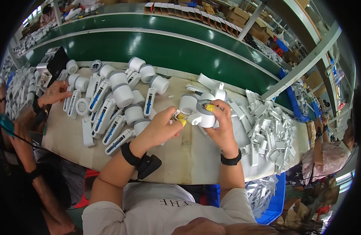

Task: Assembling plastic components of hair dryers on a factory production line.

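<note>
My right hand [222,127] grips a white hair-dryer housing [206,119], a short cylinder with a grey rim, its open end tilted up. Close by on the left, my left hand [161,127] pinches a small metallic part [175,114]; its exact kind is too small to tell. Yellow covers wrap some fingertips of both hands. Just behind the held housing lies another white cylindrical housing [187,104]. Left of my left hand, several white hair-dryer bodies [122,95] are heaped, their opened handles [115,128] showing blue inside.
Loose white plastic shells [268,133] pile up at the right of the table [180,168]. A co-worker's hand [55,94] reaches in at the left, near a metal and black device [51,66]. A green conveyor [149,49] runs behind. A blue bin [280,196] of parts stands below right.
</note>
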Demonstrator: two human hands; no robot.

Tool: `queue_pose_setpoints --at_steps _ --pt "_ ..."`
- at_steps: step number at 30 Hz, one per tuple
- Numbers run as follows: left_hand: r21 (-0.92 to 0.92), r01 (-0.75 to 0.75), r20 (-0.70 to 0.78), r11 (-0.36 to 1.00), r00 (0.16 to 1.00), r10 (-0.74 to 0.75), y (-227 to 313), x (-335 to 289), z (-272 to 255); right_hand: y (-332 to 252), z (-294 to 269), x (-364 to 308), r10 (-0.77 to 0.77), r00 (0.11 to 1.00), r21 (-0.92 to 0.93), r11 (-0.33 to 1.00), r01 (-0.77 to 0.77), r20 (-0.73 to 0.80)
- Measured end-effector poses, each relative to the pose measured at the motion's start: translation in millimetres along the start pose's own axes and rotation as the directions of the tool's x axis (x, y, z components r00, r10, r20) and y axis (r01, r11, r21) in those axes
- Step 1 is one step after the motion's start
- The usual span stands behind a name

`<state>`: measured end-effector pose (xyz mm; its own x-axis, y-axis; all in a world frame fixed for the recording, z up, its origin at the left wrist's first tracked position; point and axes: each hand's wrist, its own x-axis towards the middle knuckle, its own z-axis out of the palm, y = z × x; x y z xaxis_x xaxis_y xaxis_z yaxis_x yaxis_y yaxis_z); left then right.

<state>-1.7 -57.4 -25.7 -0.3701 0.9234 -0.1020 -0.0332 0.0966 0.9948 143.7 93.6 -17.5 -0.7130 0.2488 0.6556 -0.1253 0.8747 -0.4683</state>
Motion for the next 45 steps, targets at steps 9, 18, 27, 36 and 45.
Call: queue_pose_setpoints --at_steps 9,18,27,36,45 --pt "0.455 -0.215 -0.140 0.864 0.941 0.307 -3.6 0.8 1.0 -7.1 -3.7 -1.0 0.048 0.997 -0.045 0.998 -0.045 0.054" --pt "0.665 -0.277 0.097 0.693 0.953 0.288 -9.9 -0.8 11.9 -1.5 -29.6 -0.1 0.122 0.922 0.369 0.891 -0.265 0.369" --pt "0.722 -0.197 0.070 0.663 0.974 0.213 -12.4 0.2 20.1 -18.9 -27.2 0.3 0.289 0.864 0.173 0.906 -0.386 0.413" --pt "0.631 -0.244 0.118 0.736 0.969 0.219 -8.0 2.3 24.3 -5.0 -29.7 -1.4 0.169 0.905 0.274 0.917 -0.289 0.389" --pt "-0.045 0.076 0.238 0.996 0.969 -0.064 -8.1 9.6 35.0 -4.2 -39.8 -14.5 0.275 0.932 0.187 0.928 -0.321 0.237"
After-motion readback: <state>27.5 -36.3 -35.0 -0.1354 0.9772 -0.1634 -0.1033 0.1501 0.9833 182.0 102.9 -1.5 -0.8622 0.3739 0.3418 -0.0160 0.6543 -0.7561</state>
